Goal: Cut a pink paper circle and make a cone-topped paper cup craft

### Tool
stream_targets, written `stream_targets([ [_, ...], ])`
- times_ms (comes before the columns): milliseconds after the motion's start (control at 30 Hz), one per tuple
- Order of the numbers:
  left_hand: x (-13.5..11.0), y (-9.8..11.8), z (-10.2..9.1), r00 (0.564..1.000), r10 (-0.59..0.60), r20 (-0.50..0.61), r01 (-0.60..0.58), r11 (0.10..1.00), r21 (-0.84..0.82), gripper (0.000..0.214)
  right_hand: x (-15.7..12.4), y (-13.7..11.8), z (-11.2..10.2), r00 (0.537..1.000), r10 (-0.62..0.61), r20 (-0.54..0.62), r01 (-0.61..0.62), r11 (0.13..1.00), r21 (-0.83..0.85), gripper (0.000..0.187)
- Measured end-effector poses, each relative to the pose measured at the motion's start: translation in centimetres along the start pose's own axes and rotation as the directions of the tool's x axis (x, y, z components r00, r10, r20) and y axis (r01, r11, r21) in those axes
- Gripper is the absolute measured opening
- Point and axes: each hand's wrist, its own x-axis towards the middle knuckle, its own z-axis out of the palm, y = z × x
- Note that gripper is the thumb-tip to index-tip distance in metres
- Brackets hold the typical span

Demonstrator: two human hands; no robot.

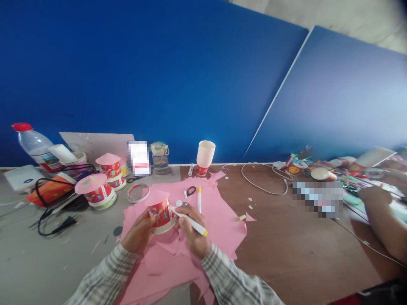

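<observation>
My left hand [139,232] is wrapped round the left side of a red printed paper cup [160,215], which is tilted and has pink paper at its top. In my right hand [194,231] is a white marker [191,221] with a yellow end, its tip at the cup's right side; whether it touches cannot be made out. Below both hands lie overlapping sheets of pink paper [222,220]. Just beyond the cup are scissors with black handles [191,191] and a second white marker with a yellow end [199,199].
Two red cups with pink paper tops [97,192] stand at the left, near black cables [40,212] and a bottle [34,146]. At the back are a glass jar [160,159] and stacked paper cups [205,156]. Another person's arm [381,216] reaches over clutter at right.
</observation>
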Motion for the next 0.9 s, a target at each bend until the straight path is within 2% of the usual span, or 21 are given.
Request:
stream_targets([
  [133,0.0,-0.1,-0.1,1.0,0.0,0.009,0.0,1.0,-0.01,0.043,-0.1,0.1,0.0,1.0,0.001,0.009,-0.001,1.0,-0.003,0.018],
  [400,0.1,-0.2,-0.3,0.999,0.002,-0.048,-0.003,1.0,-0.029,0.04,-0.2,-0.3,0.0,1.0,-0.001,0.023,0.002,1.0,-0.013,0.017],
  [633,0.2,-0.1,-0.4,0.996,0.056,-0.067,-0.06,0.996,-0.066,0.033,-0.9,-0.1,0.2,0.993,-0.067,0.102,0.087,0.974,-0.211,0.019],
  [900,0.2,0.0,-0.1,0.993,0.056,-0.099,-0.061,0.997,-0.042,0.032,-1.0,-0.7,0.4,0.965,-0.182,0.188,0.224,0.946,-0.234,0.023],
])
